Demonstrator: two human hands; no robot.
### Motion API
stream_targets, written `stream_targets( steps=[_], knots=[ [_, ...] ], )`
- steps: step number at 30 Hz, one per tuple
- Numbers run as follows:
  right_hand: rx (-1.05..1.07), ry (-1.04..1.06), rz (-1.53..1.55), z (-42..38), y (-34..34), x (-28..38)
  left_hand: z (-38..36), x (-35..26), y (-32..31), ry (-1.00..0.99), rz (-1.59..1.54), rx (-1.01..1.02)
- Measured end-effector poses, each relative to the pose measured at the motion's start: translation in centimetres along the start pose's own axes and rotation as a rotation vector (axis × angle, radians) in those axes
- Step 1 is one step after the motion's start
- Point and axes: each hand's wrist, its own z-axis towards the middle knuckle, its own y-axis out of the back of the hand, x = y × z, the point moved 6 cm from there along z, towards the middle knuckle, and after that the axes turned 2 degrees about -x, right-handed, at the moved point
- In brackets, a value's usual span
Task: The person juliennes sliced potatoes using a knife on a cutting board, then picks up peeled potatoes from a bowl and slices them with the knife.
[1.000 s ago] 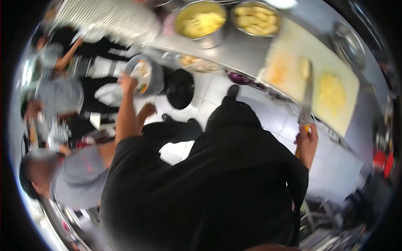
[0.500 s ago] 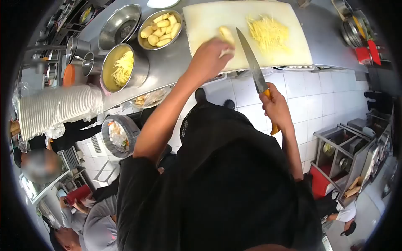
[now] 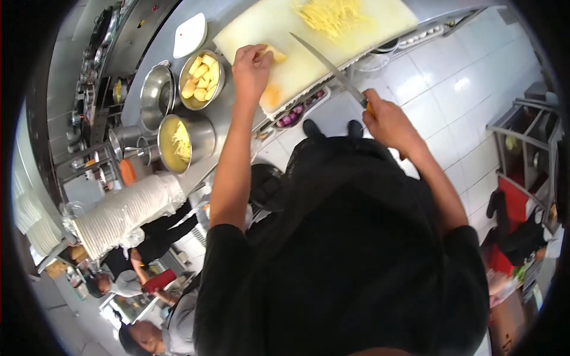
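Closed around the orange handle of a long knife [image 3: 331,69] is my right hand [image 3: 389,121], just off the near edge of the white cutting board [image 3: 303,74]. The blade points up and left over the board. My left hand [image 3: 252,68] pinches a peeled yellow potato piece [image 3: 275,54] at the board's left part. A pile of thin yellow strips [image 3: 332,18] lies at the board's far side. Left of the board, a steel bowl [image 3: 220,89] holds several peeled pieces, and a steel pot [image 3: 202,137] contains more strips.
An empty steel bowl [image 3: 155,98] and a white dish [image 3: 190,35] stand left of the board. Stacked white plates [image 3: 127,216] in plastic are at the counter's left end. Purple onions [image 3: 292,117] sit below the board. Other people are at the lower left and lower right.
The view has turned and shifted, so the board appears further left. My left hand now has its fingers on the potato piece. The knife remains in my right hand.
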Motion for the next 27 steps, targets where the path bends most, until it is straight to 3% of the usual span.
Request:
stream_targets(
  steps=[3, 9, 15, 21, 27],
  knots=[
    [0.001, 0.023, 0.01, 0.3, -0.3, 0.2, -1.0, 0.9, 0.0, 0.103, -0.221, -0.064],
    [0.007, 0.142, -0.041, 1.9, -0.2, 2.4, -1.6, 1.9, -0.4, 0.132, -0.33, -0.137],
    [0.047, 0.145, -0.016, 2.8, -0.2, 4.4, -1.5, 1.2, -1.2, 0.155, -0.267, -0.186],
    [0.06, 0.113, -0.022, 2.0, 0.5, 5.3, -1.0, -0.2, -0.4, -0.069, -0.197, -0.167],
    [0.082, 0.039, -0.04, 1.5, 0.9, 5.2, -0.5, 0.9, -0.7, -0.093, -0.251, -0.145]
  ],
)
